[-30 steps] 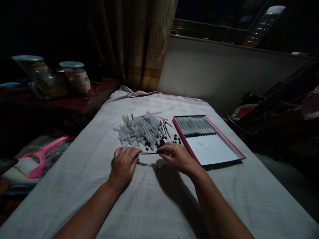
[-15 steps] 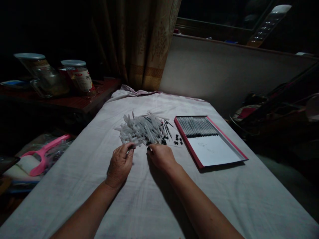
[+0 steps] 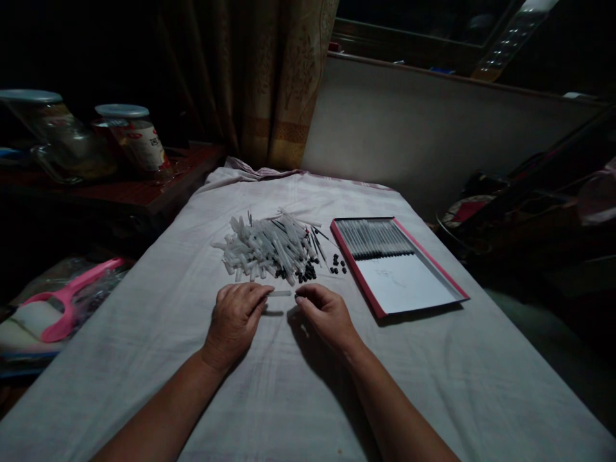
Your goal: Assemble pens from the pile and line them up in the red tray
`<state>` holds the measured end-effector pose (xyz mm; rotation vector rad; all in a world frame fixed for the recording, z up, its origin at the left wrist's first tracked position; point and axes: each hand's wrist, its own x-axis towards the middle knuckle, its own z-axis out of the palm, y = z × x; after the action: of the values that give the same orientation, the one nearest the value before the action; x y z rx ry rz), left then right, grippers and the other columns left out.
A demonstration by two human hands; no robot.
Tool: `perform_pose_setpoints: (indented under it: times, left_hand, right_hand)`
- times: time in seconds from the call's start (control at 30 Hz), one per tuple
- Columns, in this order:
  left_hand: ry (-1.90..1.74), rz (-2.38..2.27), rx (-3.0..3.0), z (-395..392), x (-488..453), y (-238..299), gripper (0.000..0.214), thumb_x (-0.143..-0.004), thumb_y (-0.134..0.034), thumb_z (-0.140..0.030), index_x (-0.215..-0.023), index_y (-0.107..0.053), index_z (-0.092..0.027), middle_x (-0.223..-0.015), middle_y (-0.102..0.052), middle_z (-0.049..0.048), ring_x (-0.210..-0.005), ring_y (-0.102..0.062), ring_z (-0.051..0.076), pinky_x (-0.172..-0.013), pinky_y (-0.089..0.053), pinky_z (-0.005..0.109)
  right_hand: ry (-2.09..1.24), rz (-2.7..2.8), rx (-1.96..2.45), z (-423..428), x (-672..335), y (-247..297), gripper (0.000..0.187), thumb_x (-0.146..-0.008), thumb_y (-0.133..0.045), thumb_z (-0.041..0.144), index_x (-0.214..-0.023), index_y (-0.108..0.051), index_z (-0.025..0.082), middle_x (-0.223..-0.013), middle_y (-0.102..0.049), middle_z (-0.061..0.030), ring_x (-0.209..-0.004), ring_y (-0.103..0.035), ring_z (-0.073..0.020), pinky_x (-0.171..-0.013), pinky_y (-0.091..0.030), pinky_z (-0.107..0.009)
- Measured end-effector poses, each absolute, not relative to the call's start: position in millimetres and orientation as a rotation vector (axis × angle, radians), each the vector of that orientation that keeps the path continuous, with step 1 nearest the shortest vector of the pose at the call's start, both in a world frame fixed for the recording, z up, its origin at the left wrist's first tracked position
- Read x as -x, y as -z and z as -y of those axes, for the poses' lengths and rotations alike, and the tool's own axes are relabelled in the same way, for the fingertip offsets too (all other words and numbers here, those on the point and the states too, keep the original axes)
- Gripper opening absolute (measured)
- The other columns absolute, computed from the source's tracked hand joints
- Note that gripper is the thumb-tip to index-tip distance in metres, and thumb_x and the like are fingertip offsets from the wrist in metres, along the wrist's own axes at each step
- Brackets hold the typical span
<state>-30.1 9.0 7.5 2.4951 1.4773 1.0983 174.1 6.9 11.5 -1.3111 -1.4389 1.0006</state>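
My left hand (image 3: 235, 319) and my right hand (image 3: 326, 313) meet just in front of a heap of pale plastic tubes (image 3: 267, 247) on the cloth-covered table (image 3: 298, 385). A single pale tube (image 3: 280, 293) spans the gap between them; the left fingers pinch one end. The right fingertips are pinched at its other end, possibly on a small black cap, too small to tell. Loose black caps (image 3: 308, 272) lie at the heap's right edge. A red-rimmed tray (image 3: 410, 290) to the right holds a row of finished pens (image 3: 374, 236) at its far end.
A dark side table at the left carries two lidded jars (image 3: 132, 138). A pink-handled tool (image 3: 67, 300) lies low at the left. A curtain (image 3: 269, 83) hangs behind the table, and dark clutter fills the right side.
Half a second ago both hands reached into the heap's near edge. They have drawn back toward me, now holding one tube between them. The camera view shifted slightly.
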Motion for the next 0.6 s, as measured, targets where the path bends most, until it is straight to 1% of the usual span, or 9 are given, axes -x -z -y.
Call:
perform_pose_setpoints:
  times: [0.17,0.43,0.6]
  left_hand:
    - [-1.058,-1.43,-2.536,-5.2,25.4,-8.8,0.023,-0.093,-0.051,-0.018,-0.111,-0.065,-0.022,-0.097,-0.07,0.0061,-0.094,-0.061,0.023,-0.086,-0.042,0.04]
    - [-1.042,-1.41,-2.527,-5.8,25.6,-7.8,0.023,-0.093,-0.051,-0.02,-0.11,-0.065,-0.022,-0.095,-0.07,0.0056,-0.09,-0.062,0.023,-0.084,-0.042,0.039]
    - [-1.034,-1.405,-2.517,-5.5,25.2,-8.6,0.022,-0.092,-0.052,-0.02,-0.11,-0.065,-0.022,-0.096,-0.07,0.0059,-0.092,-0.062,0.023,-0.085,-0.042,0.039]
  right_hand:
    - [-0.955,1.388,1.293,0.5,-170.3,-10.9,0.018,-0.077,-0.061,0.029,-0.087,-0.071,0.019,-0.084,-0.072,-0.0055,-0.076,-0.065,-0.0184,-0.069,-0.052,-0.029]
    - [-0.905,1.373,1.311,1.3,-167.0,-8.7,0.018,-0.079,-0.061,0.03,-0.088,-0.071,0.018,-0.084,-0.072,-0.0059,-0.077,-0.066,-0.0189,-0.072,-0.053,-0.03]
    - [-0.875,1.408,1.302,2.8,-167.3,-9.7,0.016,-0.08,-0.061,0.029,-0.088,-0.071,0.019,-0.085,-0.073,-0.0058,-0.08,-0.067,-0.0198,-0.076,-0.053,-0.031]
